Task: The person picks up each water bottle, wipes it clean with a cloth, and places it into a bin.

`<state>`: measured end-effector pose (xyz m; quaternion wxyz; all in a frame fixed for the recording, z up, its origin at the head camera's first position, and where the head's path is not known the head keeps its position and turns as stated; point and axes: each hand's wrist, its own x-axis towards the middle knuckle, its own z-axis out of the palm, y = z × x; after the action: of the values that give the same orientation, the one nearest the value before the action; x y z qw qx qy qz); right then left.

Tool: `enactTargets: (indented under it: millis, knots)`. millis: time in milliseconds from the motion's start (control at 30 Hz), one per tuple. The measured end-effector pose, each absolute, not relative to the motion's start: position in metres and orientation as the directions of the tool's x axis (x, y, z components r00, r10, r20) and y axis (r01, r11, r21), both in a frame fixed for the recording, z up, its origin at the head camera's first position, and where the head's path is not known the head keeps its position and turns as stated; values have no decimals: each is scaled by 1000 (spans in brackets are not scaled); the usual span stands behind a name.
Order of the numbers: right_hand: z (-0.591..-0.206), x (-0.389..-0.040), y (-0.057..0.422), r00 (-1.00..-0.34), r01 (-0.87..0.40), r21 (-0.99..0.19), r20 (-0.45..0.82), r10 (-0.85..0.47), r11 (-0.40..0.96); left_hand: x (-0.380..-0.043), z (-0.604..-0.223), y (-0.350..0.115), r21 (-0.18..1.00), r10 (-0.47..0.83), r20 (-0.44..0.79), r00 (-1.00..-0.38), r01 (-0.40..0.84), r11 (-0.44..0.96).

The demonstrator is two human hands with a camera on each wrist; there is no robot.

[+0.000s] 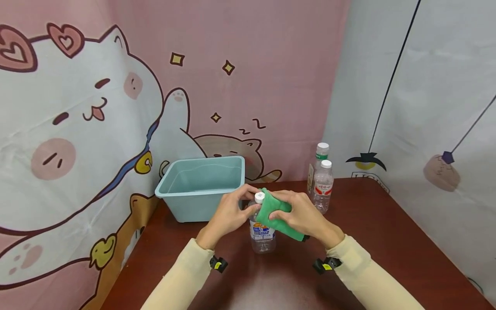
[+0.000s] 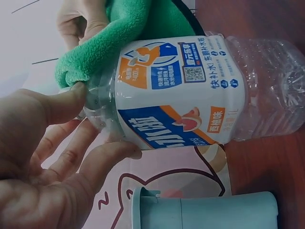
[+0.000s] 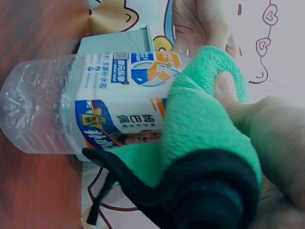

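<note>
Red-brown worktop [image 1: 403, 241] below: left hand [image 1: 229, 213] grips a clear plastic bottle [image 1: 261, 232], right hand [image 1: 305, 213] a green fleecy cloth [image 1: 266, 213]. Cloth drag could tip the bottle.

- Clear plastic bottle [image 1: 263, 246]: roughly upright, white cap [image 1: 259, 197] on, with a white, blue and orange label [image 2: 174, 95]; the left hand [image 1: 228, 213] holds it near its neck.
- Green fleecy cloth [image 3: 195, 117]: black-edged, folded, gripped by the right hand [image 1: 306, 213] against the bottle's shoulder.

even light; pale glare and soft shadows on the table [image 1: 257, 297]; wrist views dimmer.
</note>
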<state>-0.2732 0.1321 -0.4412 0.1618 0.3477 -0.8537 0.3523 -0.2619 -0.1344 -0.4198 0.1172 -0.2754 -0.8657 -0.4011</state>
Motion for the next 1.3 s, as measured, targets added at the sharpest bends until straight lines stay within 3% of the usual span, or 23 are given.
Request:
enactTargets:
  millis: [333, 533, 900, 1300]
  knots:
    - [-445, -274, 138, -756, -654, -511, 431, -492, 558, -260, -425, -139, 646, 378, 411, -829, 558, 521]
    - [-467, -278, 140, -781, -624, -539, 408, -473, 566, -259, -423, -142, 653, 366, 419, -831, 556, 515]
    - [-515, -287, 140, -751, -654, -502, 340, -567, 566, -257, -419, -139, 651, 362, 395, -844, 536, 538]
    - [-533, -285, 140, -715, -671, -513, 256, -650, 536, -257, -417, -133, 652, 364, 385, -848, 529, 543]
